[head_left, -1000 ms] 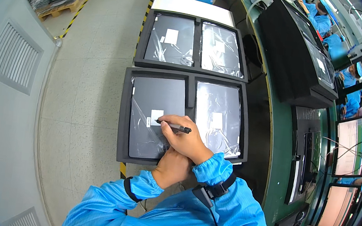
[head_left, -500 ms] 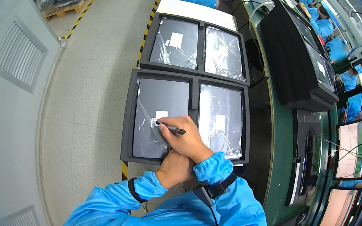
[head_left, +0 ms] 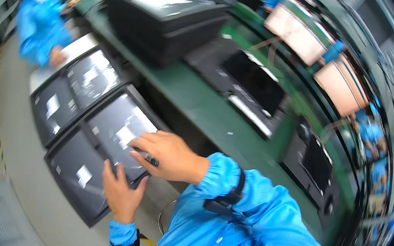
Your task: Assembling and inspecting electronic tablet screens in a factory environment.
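My right hand (head_left: 175, 157) pinches a black pen (head_left: 152, 161) at the near end of a dark flat panel (head_left: 102, 120) wrapped in clear film. The pen's lower end is beside a white label (head_left: 126, 134) on that panel; whether it touches is too blurred to tell. My left hand (head_left: 123, 198) is open, fingers spread, over the near edge of the black foam tray (head_left: 87, 134). A second dark panel (head_left: 67, 155) with its own white label (head_left: 84, 176) lies in the tray's left compartment, next to my left fingers.
Beyond, another foam tray (head_left: 41, 128) holds two wrapped panels. On the right runs a green workbench (head_left: 202, 119) with stacked black trays (head_left: 163, 39), a dark screen unit (head_left: 252, 80) and lit monitors (head_left: 298, 32). A co-worker in blue (head_left: 43, 23) is at far left.
The view has swung toward the bench. My right hand, with the pen, has gone from the left panel's label to the right panel's. My left hand has come out from under my right wrist and spread.
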Motion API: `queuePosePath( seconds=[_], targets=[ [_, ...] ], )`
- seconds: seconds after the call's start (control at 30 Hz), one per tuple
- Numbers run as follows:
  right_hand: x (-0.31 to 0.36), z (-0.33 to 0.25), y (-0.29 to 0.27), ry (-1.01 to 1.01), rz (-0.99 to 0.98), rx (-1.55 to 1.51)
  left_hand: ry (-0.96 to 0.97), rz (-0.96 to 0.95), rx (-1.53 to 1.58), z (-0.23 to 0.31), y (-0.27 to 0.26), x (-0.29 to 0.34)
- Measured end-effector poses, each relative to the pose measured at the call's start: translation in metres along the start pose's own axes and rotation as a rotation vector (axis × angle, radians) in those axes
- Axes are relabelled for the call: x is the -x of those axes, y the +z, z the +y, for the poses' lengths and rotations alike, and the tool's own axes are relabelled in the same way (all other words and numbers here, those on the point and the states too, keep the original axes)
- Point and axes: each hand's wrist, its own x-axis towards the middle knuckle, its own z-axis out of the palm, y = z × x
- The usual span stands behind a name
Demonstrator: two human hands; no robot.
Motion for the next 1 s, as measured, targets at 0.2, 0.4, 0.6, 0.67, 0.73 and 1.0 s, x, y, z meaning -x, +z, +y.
queuePosePath(
  seconds=[0.2, 0.4, 0.6, 0.67, 0.73, 1.0],
  targets=[
    [0.149, 0.017, -0.185, 0.836, -0.027, 0.732, 0.237, -0.017, -0.104, 0.027, 0.013, -0.007],
    [0.241, 0.036, -0.236, 1.137, 0.080, 0.726, 0.755, -0.129, 0.232, 0.141, 0.020, -0.026],
    [0.232, 0.100, -0.253, 0.689, 0.273, 0.997, 0.999, -0.242, 0.273, 0.263, 0.068, -0.106],
    [0.233, 0.131, -0.256, 0.648, 0.249, 0.994, 1.015, -0.267, 0.178, 0.296, 0.090, -0.131],
    [0.224, 0.150, -0.255, 0.682, 0.226, 0.912, 1.038, -0.301, 0.052, 0.307, 0.111, -0.153],
    [0.230, 0.167, -0.283, 0.631, 0.160, 0.823, 1.097, -0.307, 0.148, 0.335, 0.116, -0.178]
  ],
)
